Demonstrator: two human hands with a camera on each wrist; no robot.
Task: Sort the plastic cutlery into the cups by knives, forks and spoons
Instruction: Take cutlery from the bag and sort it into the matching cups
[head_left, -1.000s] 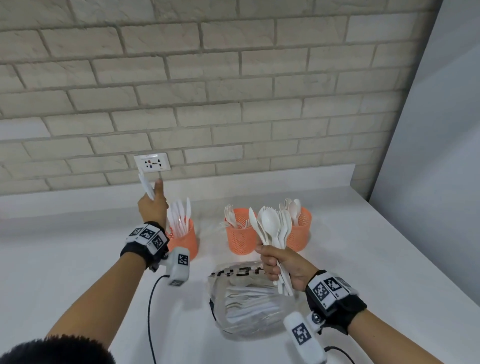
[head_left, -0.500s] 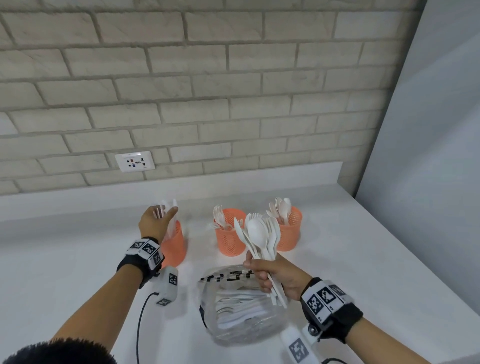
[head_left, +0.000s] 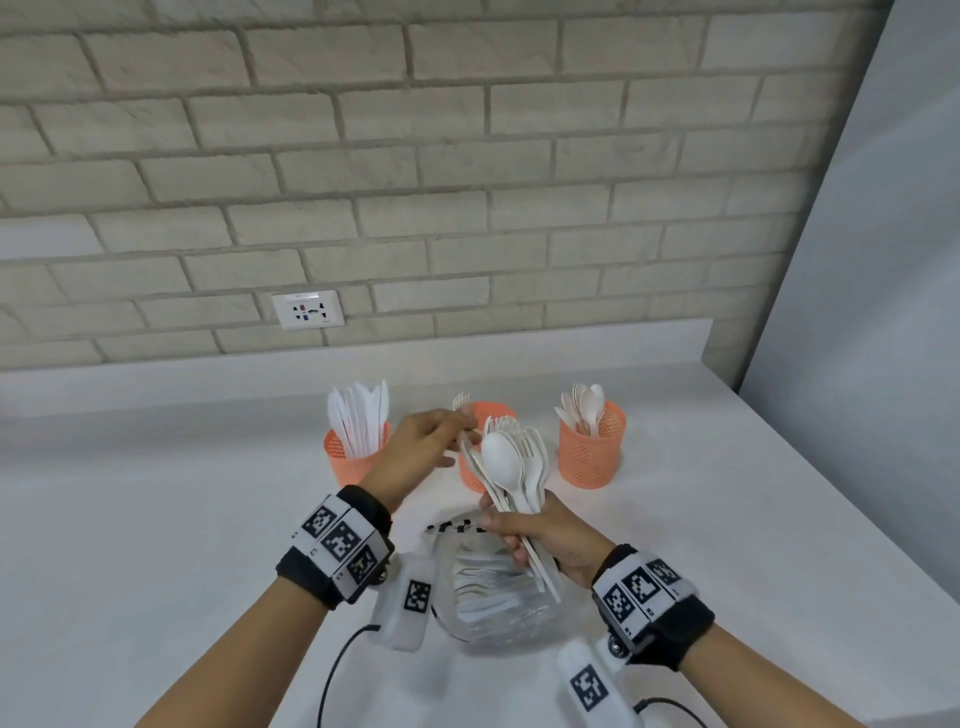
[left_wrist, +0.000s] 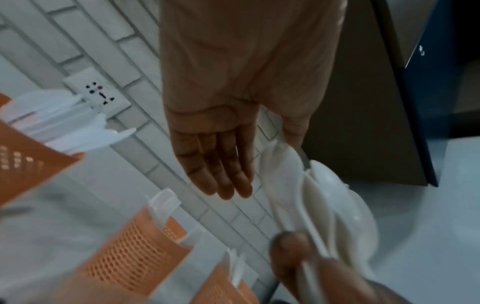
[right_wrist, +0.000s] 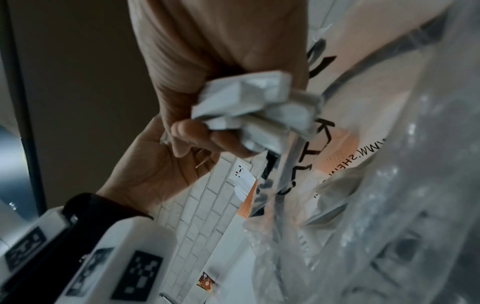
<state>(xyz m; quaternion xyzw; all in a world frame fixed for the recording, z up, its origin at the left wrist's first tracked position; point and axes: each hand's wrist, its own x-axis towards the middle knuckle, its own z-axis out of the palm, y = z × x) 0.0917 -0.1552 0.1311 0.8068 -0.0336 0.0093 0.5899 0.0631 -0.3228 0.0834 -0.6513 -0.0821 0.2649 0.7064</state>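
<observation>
Three orange mesh cups stand in a row near the wall: the knife cup (head_left: 358, 457) on the left, the fork cup (head_left: 470, 475) in the middle, the spoon cup (head_left: 592, 452) on the right. My right hand (head_left: 519, 535) grips a bundle of white spoons and forks (head_left: 511, 462) by the handles, upright in front of the fork cup. My left hand (head_left: 460, 428) reaches to the bundle's left side, fingers straight, thumb touching the top of the outermost piece (left_wrist: 279, 152). The handle ends (right_wrist: 259, 102) stick out below my right fist.
A clear plastic bag (head_left: 493, 608) with more white cutlery lies on the white counter (head_left: 156, 519) just under my right hand. A wall socket (head_left: 307, 310) sits in the brick wall behind. A grey panel closes off the right side.
My left hand let a knife go into the left cup, then moved right to the bundle. My right hand keeps hold of the bundle.
</observation>
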